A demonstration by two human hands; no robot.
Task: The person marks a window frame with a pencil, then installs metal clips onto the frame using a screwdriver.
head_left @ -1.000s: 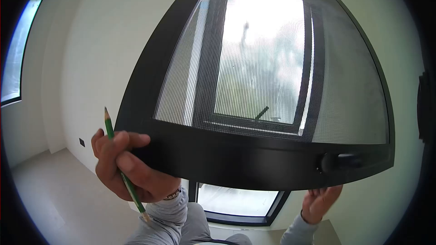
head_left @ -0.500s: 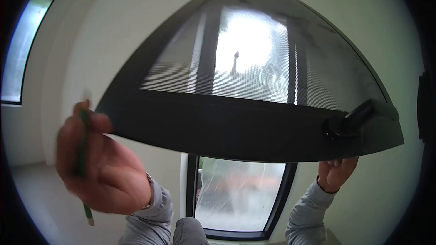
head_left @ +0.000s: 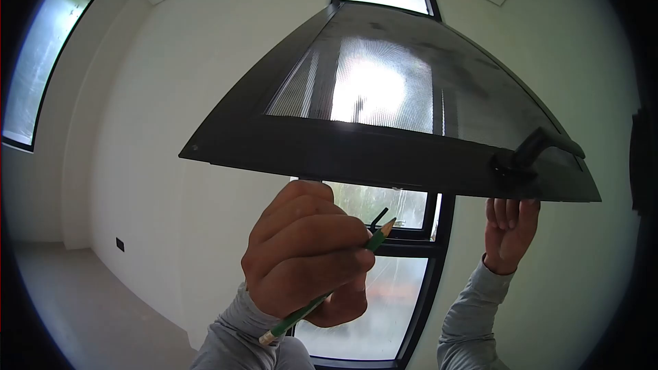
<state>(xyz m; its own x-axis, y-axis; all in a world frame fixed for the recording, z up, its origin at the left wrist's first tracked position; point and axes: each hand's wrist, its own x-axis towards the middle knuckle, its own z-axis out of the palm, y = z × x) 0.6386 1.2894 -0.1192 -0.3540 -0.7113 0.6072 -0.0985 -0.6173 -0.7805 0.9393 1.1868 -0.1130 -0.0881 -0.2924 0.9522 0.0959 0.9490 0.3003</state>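
Observation:
A dark-framed window sash point(head_left: 329, 142) with a handle point(head_left: 524, 154) and a ribbed, reflective pane point(head_left: 384, 92) spans the upper middle of the view, tilted toward me. My left hand point(head_left: 308, 253) is closed around a green pencil point(head_left: 295, 316), whose sharpened tip points up and right. A small black bent piece point(head_left: 378, 218) shows beside the pencil tip; whether my fingers hold it too is unclear. At the right, my right hand point(head_left: 510, 229) has its fingers curled at the lower edge of the sash, below the handle.
Behind the sash stands a fixed window with a black frame point(head_left: 404, 250) and a lower pane point(head_left: 363, 308). A narrow window point(head_left: 48, 62) is at the far left. A black wall socket point(head_left: 120, 244) sits low on the pale wall point(head_left: 157, 185), above a grey floor point(head_left: 89, 294).
My left hand has moved right with the pencil, from the left corner of the sash to below its lower edge. The sash appears higher and smaller. The black bent piece now shows.

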